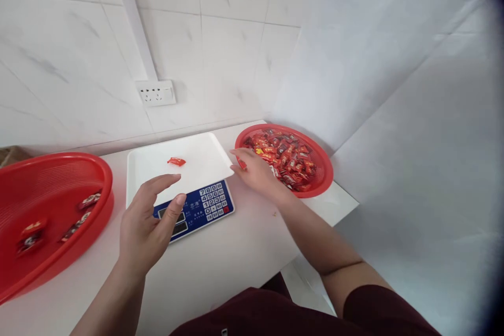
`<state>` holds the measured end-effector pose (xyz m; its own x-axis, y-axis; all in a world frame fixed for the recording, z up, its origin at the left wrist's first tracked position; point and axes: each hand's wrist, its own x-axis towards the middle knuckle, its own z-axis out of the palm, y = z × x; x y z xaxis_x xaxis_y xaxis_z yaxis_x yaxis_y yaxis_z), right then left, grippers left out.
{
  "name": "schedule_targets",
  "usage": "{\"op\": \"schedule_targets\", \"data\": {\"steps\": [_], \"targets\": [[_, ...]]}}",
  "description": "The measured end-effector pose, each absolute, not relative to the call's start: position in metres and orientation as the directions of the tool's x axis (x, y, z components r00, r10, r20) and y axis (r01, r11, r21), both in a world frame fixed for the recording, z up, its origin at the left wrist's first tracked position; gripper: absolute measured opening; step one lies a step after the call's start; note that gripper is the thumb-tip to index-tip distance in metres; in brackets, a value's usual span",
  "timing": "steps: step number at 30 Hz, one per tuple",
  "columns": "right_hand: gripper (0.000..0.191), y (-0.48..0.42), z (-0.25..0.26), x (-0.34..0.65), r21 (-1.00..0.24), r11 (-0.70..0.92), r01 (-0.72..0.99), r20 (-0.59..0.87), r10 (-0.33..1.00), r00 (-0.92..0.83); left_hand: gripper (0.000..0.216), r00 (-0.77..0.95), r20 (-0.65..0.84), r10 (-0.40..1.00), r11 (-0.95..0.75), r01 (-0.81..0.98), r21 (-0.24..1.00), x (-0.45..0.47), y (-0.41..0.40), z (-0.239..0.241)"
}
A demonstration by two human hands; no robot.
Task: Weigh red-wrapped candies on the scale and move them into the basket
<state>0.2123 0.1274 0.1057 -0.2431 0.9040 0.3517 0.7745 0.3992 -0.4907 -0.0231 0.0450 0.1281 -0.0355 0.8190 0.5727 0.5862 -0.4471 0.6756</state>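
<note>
My left hand (147, 218) hovers open over the front of a digital scale (197, 205), fingers loosely curved and holding nothing. One red wrapped candy (176, 161) lies on the scale's white tray (205, 160). My right hand (255, 170) is at the tray's right edge, beside a red basket (325, 168) full of red wrapped candies. Its fingers pinch a small red candy (241, 164).
A second red basket (59, 168) with several candies stands at the left on the white counter (220, 262). A wall socket (156, 93) sits on the tiled wall behind. The counter ends in a corner at the right, against a white panel.
</note>
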Motion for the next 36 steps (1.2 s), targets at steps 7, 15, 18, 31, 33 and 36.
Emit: {"op": "schedule_targets", "data": {"steps": [7,15,18,31,33,36], "targets": [[0.060,0.132,0.090,0.305,-0.363,0.178,0.915,-0.011,0.981,-0.195,0.027,0.068,0.446,0.893,-0.442,0.329,0.835,0.001,0.061,0.127],[0.047,0.143,0.093,0.356,-0.487,0.114,0.866,0.175,0.984,-0.031,0.026,0.149,0.327,0.933,-0.354,0.214,0.911,0.005,0.073,0.115],[0.043,0.152,0.102,0.364,-0.548,0.088,0.832,0.263,0.962,0.071,0.027,0.144,0.298,0.944,-0.323,0.193,0.927,0.003,0.075,0.115],[0.037,0.167,0.133,0.345,-0.782,0.145,0.606,0.370,0.891,0.264,0.026,0.369,0.156,0.916,-0.189,0.054,0.980,0.016,0.077,0.105],[0.037,0.158,0.142,0.320,-0.851,0.219,0.478,0.358,0.906,0.223,0.033,0.416,0.162,0.895,-0.193,0.033,0.981,0.021,0.074,0.101],[0.035,0.139,0.149,0.267,-0.895,0.304,0.327,0.347,0.935,0.078,0.059,0.408,0.264,0.874,-0.362,0.185,0.914,0.033,0.066,0.096]]}}
